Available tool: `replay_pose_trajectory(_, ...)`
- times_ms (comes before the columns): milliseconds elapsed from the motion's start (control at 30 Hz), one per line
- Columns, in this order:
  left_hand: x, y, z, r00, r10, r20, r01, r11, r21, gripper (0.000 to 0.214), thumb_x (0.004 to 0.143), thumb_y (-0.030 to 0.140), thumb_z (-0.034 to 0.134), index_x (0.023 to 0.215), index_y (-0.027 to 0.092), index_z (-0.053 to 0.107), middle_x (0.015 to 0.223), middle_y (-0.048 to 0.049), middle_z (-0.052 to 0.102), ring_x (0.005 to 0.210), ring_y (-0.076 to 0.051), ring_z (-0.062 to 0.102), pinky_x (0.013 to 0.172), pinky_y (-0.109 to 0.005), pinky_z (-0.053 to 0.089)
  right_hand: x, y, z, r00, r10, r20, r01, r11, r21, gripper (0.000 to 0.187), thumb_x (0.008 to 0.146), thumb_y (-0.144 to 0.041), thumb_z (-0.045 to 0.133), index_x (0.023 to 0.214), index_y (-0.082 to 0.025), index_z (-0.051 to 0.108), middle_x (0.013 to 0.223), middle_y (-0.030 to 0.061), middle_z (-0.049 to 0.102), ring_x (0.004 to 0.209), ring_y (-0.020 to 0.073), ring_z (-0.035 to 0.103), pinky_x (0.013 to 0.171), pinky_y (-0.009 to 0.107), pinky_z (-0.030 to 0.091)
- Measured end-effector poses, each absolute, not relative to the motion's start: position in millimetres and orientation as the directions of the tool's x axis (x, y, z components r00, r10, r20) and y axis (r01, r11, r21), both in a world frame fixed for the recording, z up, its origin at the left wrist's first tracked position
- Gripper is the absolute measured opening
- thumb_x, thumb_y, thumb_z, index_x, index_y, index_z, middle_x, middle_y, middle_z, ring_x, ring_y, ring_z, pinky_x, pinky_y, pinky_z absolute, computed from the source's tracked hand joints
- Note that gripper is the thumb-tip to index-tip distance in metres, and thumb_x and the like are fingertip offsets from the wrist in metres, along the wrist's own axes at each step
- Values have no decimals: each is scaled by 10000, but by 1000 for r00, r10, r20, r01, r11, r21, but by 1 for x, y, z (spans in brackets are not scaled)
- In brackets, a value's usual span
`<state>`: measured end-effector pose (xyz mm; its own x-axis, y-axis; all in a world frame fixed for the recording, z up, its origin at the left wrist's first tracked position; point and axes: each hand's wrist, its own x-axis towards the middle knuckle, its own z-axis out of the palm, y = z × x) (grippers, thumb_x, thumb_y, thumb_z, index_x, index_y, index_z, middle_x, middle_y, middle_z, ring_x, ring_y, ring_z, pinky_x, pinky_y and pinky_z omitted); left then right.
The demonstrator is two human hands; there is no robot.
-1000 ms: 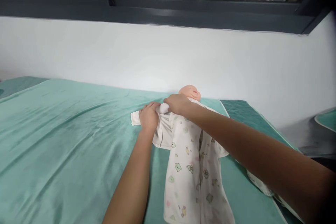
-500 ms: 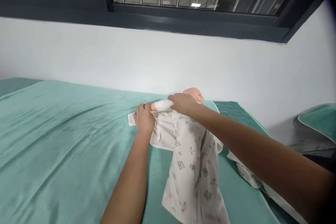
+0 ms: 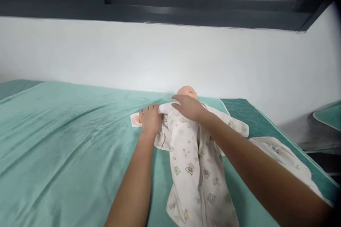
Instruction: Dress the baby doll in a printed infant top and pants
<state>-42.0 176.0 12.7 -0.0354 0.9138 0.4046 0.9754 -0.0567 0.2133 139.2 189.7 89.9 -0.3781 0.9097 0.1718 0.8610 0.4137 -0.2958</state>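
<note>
A baby doll [image 3: 185,91] lies face up on a green sheet, its head toward the wall. A white garment with small animal prints [image 3: 186,156] covers its body and trails toward me. My left hand [image 3: 151,117] is closed round the doll's outstretched arm and the garment's sleeve, fingers curled over the top. The doll's orange-pink hand [image 3: 138,118] shows at the sleeve's cuff [image 3: 134,120]. Over the doll's upper chest, just below its chin, is my right hand [image 3: 188,106], thumb and forefinger apart. A white upper-arm section [image 3: 165,108] shows between my hands.
The green sheet [image 3: 66,149] spreads wide to the left. Another white printed cloth [image 3: 282,156] lies at the right, partly behind my right forearm. A white wall [image 3: 133,56] and a dark window frame [image 3: 165,10] stand behind the bed.
The doll's hand has passed down the sleeve and now shows at the cuff. My right hand has let go of the doll's arm. The head has turned face up, and the other sleeve now shows.
</note>
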Motion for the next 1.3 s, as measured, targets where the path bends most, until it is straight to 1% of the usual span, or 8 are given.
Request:
replay_pose_trajectory(133, -44, 171, 13, -91, 916, 390, 977, 7, 212, 349, 897, 267, 477, 1233, 261, 569, 1194, -98, 643, 1151, -312, 539, 1090, -591, 299, 208, 172, 44, 37, 901, 433, 824, 217, -523, 440, 971, -356, 350, 1310, -186, 573, 1330, 103, 618, 1237, 260, 540, 1027, 409, 415)
replay_pose_trajectory(300, -36, 166, 19, -138, 915, 380, 970, 47, 239, 498, 834, 162, 473, 1323, 238, 522, 1320, -124, 583, 1252, -359, 472, 1093, -745, 162, 264, 163, -10, 197, 876, 439, 919, -9, -393, 404, 924, -325, 438, 1266, -196, 612, 1270, 111, 650, 1212, 306, 538, 1076, 513, 303)
replay_pose_trajectory(433, -18, 154, 39, -107, 864, 491, 889, -138, 437, 484, 827, 117, 445, 1286, 215, 566, 1342, -89, 580, 1281, -290, 483, 1139, -556, 313, 275, 168, -10, 363, 837, 409, 880, -164, -446, 387, 898, -217, 406, 1198, -204, 649, 1158, 100, 703, 1059, 258, 621, 987, 416, 373)
replay_pose_trajectory(533, 11, 147, 62, 90, 858, 506, 723, -406, 559, 362, 880, 168, 437, 1183, 213, 630, 1233, -51, 649, 1162, -204, 579, 1045, -361, 453, 274, 171, -4, 433, 832, 348, 839, -230, -494, 356, 903, -260, 415, 1151, -203, 664, 1115, 106, 714, 1055, 278, 619, 943, 414, 385)
replay_pose_trajectory(667, 69, 154, 89, 458, 796, 397, 749, -585, 309, 355, 877, 123, 429, 1092, 229, 691, 1168, -40, 688, 1153, -219, 580, 1006, -364, 454, 272, 172, -4, 497, 830, 255, 782, -300, -546, 367, 919, -353, 429, 1152, -189, 661, 1179, 130, 688, 1148, 324, 571, 967, 464, 362)
replay_pose_trajectory(800, 128, 175, 102, 615, 785, -71, 786, -618, -12, 293, 860, 137, 482, 1034, 200, 709, 1123, -100, 689, 1036, -257, 625, 898, -405, 488, 272, 172, -3, 516, 832, 203, 743, -318, -589, 359, 923, -363, 443, 1153, -191, 659, 1196, 126, 681, 1192, 321, 546, 987, 456, 348)
replay_pose_trajectory(1000, 178, 196, 82, 644, 754, -129, 750, -656, -88, 365, 934, 192, 419, 1247, 163, 605, 1370, -163, 539, 1275, -297, 471, 985, -450, 434, 273, 171, -1, 482, 852, 204, 754, -284, -592, 332, 957, -362, 417, 1151, -222, 648, 1175, 111, 682, 1188, 301, 544, 989, 448, 332)
replay_pose_trajectory(1300, 186, 233, 66, 606, 746, -277, 746, -654, -129, 404, 781, 238, 643, 1182, 198, 627, 1244, -119, 661, 1156, -297, 587, 972, -466, 447, 271, 170, 2, 436, 871, 226, 794, -255, -551, 313, 973, -350, 398, 1105, -209, 644, 1133, 104, 688, 1146, 280, 553, 971, 426, 322)
